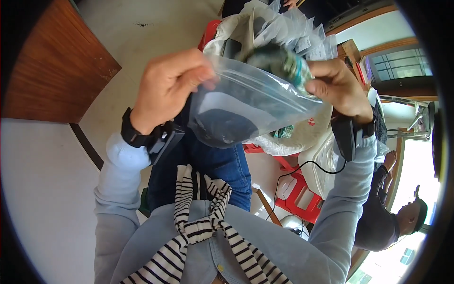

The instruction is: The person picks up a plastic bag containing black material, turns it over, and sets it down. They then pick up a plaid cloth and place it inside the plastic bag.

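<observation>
My left hand [170, 85] pinches the upper left corner of a transparent zip bag [274, 111] above my lap. Inside the bag, low on the left, lies a dark folded item [224, 125], which looks like cloth. My right hand [338, 90] is closed on a blurred green plaid cloth [289, 68] at the bag's upper right edge. Its thumb lies in front of the cloth, and the fingers behind are partly hidden. Whether this hand also grips the bag's rim I cannot tell.
Beyond the bag stands a wide white-lined container [305, 137] with several transparent bags [295, 31] at its far side. A red stool [300, 196] is at lower right, near a black cable [312, 162]. Another person [383, 222] sits at far right; a brown wooden panel [52, 61] stands left.
</observation>
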Demonstrator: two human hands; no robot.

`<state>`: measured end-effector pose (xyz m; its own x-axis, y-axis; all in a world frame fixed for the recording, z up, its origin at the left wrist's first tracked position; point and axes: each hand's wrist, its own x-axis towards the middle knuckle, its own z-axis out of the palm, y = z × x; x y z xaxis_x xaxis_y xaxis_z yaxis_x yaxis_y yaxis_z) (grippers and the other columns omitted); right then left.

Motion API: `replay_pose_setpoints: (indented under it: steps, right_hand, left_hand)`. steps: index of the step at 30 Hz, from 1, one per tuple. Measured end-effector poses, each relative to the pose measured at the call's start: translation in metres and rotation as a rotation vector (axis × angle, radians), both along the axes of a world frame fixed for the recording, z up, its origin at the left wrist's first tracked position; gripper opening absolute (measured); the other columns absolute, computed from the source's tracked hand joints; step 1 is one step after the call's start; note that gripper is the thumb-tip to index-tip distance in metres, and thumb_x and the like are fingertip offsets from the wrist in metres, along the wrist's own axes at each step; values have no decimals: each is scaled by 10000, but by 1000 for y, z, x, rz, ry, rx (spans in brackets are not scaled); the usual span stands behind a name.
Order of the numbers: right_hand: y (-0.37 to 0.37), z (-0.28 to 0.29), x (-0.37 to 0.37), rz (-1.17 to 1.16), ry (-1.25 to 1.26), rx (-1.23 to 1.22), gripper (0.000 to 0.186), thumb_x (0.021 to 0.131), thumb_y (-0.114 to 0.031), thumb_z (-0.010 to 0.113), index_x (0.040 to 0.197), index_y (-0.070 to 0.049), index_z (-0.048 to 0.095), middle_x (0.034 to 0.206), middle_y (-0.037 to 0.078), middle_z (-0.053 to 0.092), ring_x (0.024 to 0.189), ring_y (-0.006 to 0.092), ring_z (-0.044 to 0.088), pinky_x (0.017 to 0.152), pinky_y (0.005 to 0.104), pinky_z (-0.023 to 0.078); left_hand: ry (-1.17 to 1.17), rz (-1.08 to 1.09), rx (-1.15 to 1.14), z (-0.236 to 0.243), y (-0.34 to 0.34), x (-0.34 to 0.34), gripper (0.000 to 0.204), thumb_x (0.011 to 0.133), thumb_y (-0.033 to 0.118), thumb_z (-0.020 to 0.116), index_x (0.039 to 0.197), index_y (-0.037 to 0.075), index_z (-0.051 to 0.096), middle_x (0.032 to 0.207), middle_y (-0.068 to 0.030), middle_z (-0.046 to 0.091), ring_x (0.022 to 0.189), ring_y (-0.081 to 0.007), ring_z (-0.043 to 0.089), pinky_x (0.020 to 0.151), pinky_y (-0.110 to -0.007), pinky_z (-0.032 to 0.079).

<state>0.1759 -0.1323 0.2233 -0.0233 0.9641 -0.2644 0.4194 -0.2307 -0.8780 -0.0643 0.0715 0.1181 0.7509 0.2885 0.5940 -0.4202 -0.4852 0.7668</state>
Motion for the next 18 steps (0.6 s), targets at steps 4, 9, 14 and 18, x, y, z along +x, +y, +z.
replay_pose_setpoints:
  steps: [4,9,14,18]
  right_hand:
    - [-13,2,-14,-29,26,99,339,841,-238,702,1083,-10,635,1006,74,665,902,156,621,823,281,472]
    - [-23,11,-30,-354,279,375,277,855,-209,695,1016,9,639,974,74,662,888,119,613,777,261,478]
    - [-20,26,-49,-214,122,343,338,826,-175,719,1082,15,607,1021,92,658,929,148,632,817,282,491]
    - [-1,19,-73,-101,-78,383,378,759,-104,754,1096,-15,609,1056,81,657,918,180,633,810,300,485]
  left_hand:
    - [9,52,-127,11,6,-7,193,930,177,583,873,-5,617,698,-44,622,617,-102,574,558,-236,445]
    - [16,85,-30,9,9,-4,201,933,183,579,895,-8,626,696,-47,626,613,-112,583,558,-237,451]
    - [-15,96,59,13,6,-1,179,924,166,586,925,-6,636,705,-70,640,607,-159,600,569,-259,465]
    - [-4,84,41,15,1,1,169,904,163,606,927,-1,638,729,-117,643,621,-226,617,574,-284,467]
